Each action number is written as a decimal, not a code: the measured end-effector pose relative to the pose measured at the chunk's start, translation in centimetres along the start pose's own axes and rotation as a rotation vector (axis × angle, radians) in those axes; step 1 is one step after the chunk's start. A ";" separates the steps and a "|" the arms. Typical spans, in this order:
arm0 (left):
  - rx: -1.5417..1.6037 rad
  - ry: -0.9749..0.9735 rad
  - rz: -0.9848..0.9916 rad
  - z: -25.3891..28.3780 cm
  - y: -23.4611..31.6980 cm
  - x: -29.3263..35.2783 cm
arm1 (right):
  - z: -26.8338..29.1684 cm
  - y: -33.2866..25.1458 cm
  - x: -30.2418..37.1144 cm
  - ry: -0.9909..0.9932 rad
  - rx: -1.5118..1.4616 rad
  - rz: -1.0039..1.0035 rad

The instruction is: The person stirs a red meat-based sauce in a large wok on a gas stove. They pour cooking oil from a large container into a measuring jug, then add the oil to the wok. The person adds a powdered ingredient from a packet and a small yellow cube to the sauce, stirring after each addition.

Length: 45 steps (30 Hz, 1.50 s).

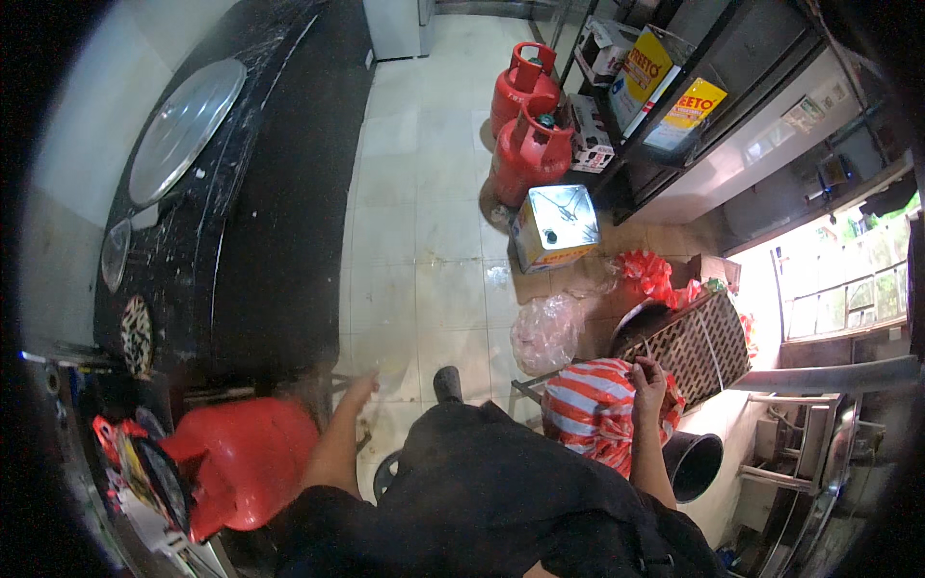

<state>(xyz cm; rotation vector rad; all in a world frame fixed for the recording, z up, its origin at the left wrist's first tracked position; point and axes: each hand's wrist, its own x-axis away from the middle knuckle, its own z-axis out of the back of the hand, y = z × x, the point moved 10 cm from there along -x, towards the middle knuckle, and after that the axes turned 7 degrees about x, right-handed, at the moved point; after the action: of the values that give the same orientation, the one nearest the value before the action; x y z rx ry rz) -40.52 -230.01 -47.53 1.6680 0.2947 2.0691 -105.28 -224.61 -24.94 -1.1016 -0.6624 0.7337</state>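
Observation:
My right hand [647, 380] is raised over a red-and-white striped plastic bag [584, 405], its fingers drawn together in a pinch. Something thin and pale seems to stick up from the fingertips, too small to name. Beyond that hand lies a brown woven basket [708, 342] on its side, with a pale strap across it. My left hand [362, 387] hangs over the floor near the dark counter's end, blurred, and its fingers do not show clearly. A red plastic chair [246, 453] stands to the left of that arm.
Red gas cylinders [530, 149] and a square metal tin [559, 226] stand ahead on the right, beside a black shelf [665, 116]. A clear plastic bag [547, 332] lies on the tiles. A black bucket [696, 467] is at right. The black counter [279, 212] runs along the left.

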 end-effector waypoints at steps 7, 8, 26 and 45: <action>-0.234 -0.006 -0.325 -2.8 20.9 -6.2 | -0.7 1.6 -3.9 0.128 0.054 -0.097; -0.229 -0.013 -0.320 -3.6 23.0 -6.9 | -0.9 1.9 -4.9 0.141 0.082 -0.091; -0.817 -0.118 -0.074 -19.9 36.5 -25.9 | -29.5 16.7 -49.2 -0.280 0.868 0.045; -1.018 -0.334 -0.056 -27.6 33.8 -38.7 | -39.3 22.0 -48.6 -0.416 0.969 -0.089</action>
<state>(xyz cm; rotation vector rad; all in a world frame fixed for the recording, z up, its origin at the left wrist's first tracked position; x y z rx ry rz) -68.44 -274.62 -72.70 1.2556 -0.7010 1.4228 -107.64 -278.48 -63.42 -0.0276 -0.5826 1.0554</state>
